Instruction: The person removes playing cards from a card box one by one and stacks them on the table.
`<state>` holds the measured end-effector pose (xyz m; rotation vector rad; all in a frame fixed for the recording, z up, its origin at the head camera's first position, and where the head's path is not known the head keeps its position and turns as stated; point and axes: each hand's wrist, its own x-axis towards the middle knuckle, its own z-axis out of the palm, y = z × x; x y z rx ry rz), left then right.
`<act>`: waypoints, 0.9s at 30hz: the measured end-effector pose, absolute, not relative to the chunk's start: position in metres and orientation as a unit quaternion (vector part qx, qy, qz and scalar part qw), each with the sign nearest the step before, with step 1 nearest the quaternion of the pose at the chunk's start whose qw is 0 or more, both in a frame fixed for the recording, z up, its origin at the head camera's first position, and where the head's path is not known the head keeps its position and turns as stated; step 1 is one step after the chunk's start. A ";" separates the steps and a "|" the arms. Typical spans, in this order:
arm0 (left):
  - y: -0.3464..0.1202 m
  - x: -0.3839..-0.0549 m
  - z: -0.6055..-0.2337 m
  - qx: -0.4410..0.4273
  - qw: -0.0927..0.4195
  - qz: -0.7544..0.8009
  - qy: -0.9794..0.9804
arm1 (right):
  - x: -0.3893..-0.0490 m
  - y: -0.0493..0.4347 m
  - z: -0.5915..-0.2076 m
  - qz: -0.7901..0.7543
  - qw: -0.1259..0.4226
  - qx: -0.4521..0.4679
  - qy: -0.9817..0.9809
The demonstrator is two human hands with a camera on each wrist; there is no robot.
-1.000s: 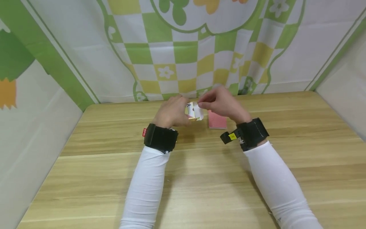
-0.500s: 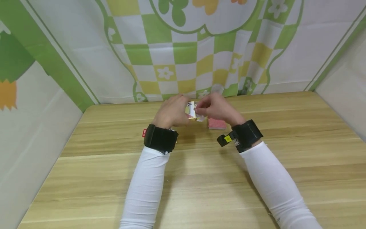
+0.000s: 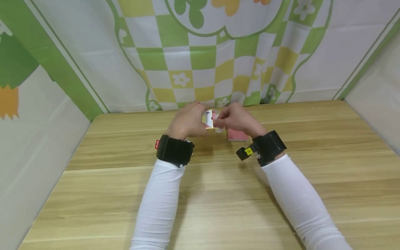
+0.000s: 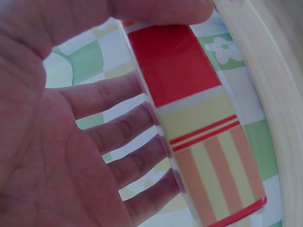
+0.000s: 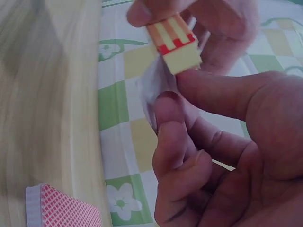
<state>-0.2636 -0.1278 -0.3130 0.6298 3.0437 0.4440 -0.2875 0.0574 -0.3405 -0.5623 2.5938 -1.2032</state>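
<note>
My left hand (image 3: 187,119) holds a card box (image 3: 207,119) on its side above the table's far edge. In the left wrist view, the thumb lies along one edge of the box (image 4: 189,94), with the fingers at the opposite edge. At the box's open end, my right hand (image 3: 239,119) pinches with thumb and forefinger. Red-patterned playing cards (image 3: 214,114) show there. The right wrist view has a white flap (image 5: 154,87) hanging beside the right fingertips; the cards between them are mostly hidden. A red-backed deck of cards (image 3: 236,135) lies under the right hand.
The wooden table (image 3: 215,194) spreads toward me. A green, yellow and white checked cloth (image 3: 203,59) hangs right behind its far edge. White walls stand at both sides. Each wrist wears a black strap, the left strap (image 3: 175,151) close below the hand.
My right hand has come left and slightly down to the box's open end, covering most of the white flap. Red-patterned card backs now show at that end. The left hand has barely moved.
</note>
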 end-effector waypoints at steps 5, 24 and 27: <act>-0.130 -0.263 -0.313 0.194 0.006 0.147 0.970 | -0.290 0.065 -0.337 -0.434 0.142 -0.193 0.869; -0.135 -0.265 -0.315 0.188 0.005 0.131 0.973 | -0.292 0.094 -0.324 -0.373 0.114 -0.172 0.905; -0.134 -0.265 -0.316 0.187 0.007 0.126 0.974 | -0.289 0.091 -0.318 -0.330 0.066 -0.203 0.920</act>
